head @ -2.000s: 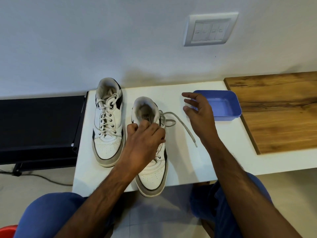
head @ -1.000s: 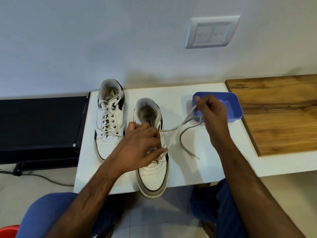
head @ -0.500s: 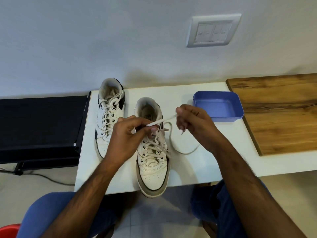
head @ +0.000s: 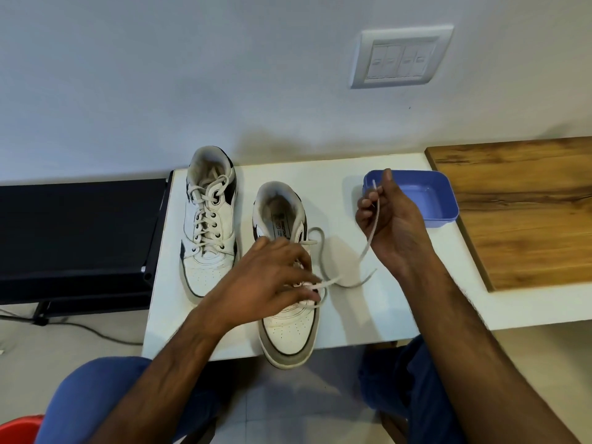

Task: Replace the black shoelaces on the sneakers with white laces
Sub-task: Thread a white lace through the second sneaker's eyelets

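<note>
White table [head: 400, 299], two sneakers. Left hand [head: 272, 277] pinches lace [head: 323, 251] at near shoe [head: 288, 328]; right hand [head: 389, 225] grips lace end. Draw slack evenly, avoid twisting.

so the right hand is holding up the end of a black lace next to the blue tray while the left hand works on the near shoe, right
Not quite: the lace is white, not black, as the head view shows. The rest holds: the right hand pinches its end up beside the blue tray while the left hand works on the near shoe.
</note>
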`<state>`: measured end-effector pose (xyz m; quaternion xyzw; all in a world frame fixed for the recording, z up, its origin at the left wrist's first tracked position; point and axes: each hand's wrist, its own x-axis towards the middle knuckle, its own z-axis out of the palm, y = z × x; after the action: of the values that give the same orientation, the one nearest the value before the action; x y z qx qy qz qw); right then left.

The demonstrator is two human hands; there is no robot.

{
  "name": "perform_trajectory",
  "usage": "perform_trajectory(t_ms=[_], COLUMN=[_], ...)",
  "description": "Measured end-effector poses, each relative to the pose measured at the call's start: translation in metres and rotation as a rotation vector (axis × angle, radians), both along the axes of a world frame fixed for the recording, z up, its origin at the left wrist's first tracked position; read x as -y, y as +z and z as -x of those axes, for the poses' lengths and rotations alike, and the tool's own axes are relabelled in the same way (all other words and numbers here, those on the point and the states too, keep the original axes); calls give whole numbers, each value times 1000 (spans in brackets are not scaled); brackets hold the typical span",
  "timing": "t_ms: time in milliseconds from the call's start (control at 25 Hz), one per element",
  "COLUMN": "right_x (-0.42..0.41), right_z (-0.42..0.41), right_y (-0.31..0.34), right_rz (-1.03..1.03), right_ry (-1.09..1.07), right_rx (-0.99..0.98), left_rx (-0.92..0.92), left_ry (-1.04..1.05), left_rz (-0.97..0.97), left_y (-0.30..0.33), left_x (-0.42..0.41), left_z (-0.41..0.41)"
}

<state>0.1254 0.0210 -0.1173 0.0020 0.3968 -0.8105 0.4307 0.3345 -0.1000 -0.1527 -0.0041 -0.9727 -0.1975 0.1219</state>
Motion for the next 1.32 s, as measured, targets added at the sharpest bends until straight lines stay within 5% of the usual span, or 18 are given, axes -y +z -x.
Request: perform_trajectory(t_ms=[160,240,400,720,1320], right_x=[3,4,13,29,35], right_z=[-19,-28,-48,-83,-91], right_y=[-4,-7,-14,-31,-28], right_rz=[-158,-196,-302,-468,-594], right_ry=[206,331,444,341,295], right_rx=[-480,-720,-988,-1555,-1506], left_rx=[-255,-218,-71,17,0], left_ry=[448,590,589,491,390], left_rz=[-366,-472,-503,-813,-927], left_y=[12,13,0,8,2], left_x=[12,19,22,37,42], left_z=[-2,-1,-3,-16,-19])
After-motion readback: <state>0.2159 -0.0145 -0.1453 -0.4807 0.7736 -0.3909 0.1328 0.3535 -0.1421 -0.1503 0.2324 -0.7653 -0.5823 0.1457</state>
